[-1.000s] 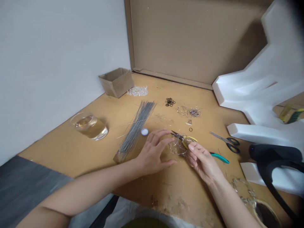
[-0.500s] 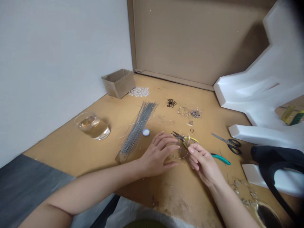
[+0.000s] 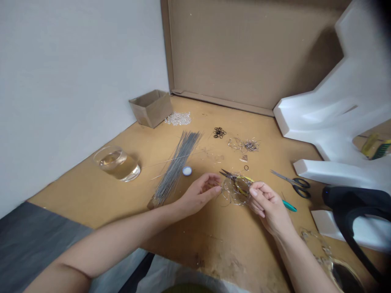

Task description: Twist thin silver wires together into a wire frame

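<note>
Thin wire loops (image 3: pixel 236 191) are pinched by the right hand (image 3: pixel 269 207), in front of the pliers (image 3: pixel 231 176). The left hand (image 3: pixel 198 194) has been curled in by the loops' left side; whether wire is pinched there cannot be told, but two-handed work seems under way.

2 hands (image 3: pixel 195 196) (image 3: pixel 270 207), 1 glass (image 3: pixel 119 166), 1 open box (image 3: pixel 154 116), 1 straight-wire bundle (image 3: pixel 174 169).

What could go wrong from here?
The tangled silver wire loops in the right hand might snag on the yellow-handled, dark-nosed metal pliers behind them. A leftward sweep of the left hand could knock the clear glass tumbler of liquid, perhaps wetting the bundle of straight grey wires.
</note>
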The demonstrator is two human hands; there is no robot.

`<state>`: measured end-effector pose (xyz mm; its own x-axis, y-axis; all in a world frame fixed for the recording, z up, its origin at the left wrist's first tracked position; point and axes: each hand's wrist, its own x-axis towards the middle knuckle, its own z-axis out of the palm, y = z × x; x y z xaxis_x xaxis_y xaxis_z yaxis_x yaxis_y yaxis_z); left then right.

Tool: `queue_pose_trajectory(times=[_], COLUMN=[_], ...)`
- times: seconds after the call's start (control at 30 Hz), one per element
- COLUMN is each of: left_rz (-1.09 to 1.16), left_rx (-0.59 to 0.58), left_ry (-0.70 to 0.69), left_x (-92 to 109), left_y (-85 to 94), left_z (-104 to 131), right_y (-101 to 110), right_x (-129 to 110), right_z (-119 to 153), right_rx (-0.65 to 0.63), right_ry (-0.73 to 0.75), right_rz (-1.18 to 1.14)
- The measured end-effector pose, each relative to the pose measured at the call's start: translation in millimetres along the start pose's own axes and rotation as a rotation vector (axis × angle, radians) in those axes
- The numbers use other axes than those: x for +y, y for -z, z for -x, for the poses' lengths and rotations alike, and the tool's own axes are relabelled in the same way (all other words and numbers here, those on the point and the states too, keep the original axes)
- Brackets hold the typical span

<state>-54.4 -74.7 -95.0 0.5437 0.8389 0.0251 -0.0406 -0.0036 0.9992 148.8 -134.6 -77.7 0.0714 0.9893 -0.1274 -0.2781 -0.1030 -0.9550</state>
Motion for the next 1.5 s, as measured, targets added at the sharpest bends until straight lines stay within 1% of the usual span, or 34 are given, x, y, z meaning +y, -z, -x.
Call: queue_pose_trajectory(times=[0.17,0.27,0.5,0.67,0.77,0.83,0.97,1.07,1.13,1.3,1.37,1.5], left_rz=[0.174,0.278,0.255,0.31,0.326,0.322,0.278,0.261,0.266,0.23,0.195,0.16], left_rx=[-0.04,-0.05,-0.08,-0.132,-0.158,-0.151,-0.099,-0.101,-0.116,-0.148,-0.153,-0.157], left_ry=[0.124,0.171,0.222,0.223,0.229,0.239,0.239,0.215,0.208,0.177,0.16,0.15], left_x=[6,7,7,1,-1,-1,4,6,7,4,1,-7], left_y=[1.7,2.5,3.6,5.5,6.5,6.3,4.8,4.4,4.6,4.9,5.0,4.7], left_z=[-3,-4,-6,-7,-8,-8,-8,-7,-7,-6,-6,-7], right_y=[0,0,-1,-1,-1,0,1,1,0,-2,-3,-4], right_x=[2,2,5,8,8,9,10,10,10,12,13,13], right_z=[0,-1,-1,0,0,-1,-1,0,0,-3,-4,-4], right_rx=[-0.058,-0.069,-0.069,-0.066,-0.078,-0.081,-0.075,-0.065,-0.045,0.105,0.118,0.098], right_ry=[-0.055,-0.061,-0.066,-0.049,-0.049,-0.046,-0.04,-0.032,-0.016,0.09,0.105,0.099], right_rz=[-0.039,-0.019,0.036,0.116,0.12,0.122,0.145,0.17,0.216,0.362,0.378,0.38])
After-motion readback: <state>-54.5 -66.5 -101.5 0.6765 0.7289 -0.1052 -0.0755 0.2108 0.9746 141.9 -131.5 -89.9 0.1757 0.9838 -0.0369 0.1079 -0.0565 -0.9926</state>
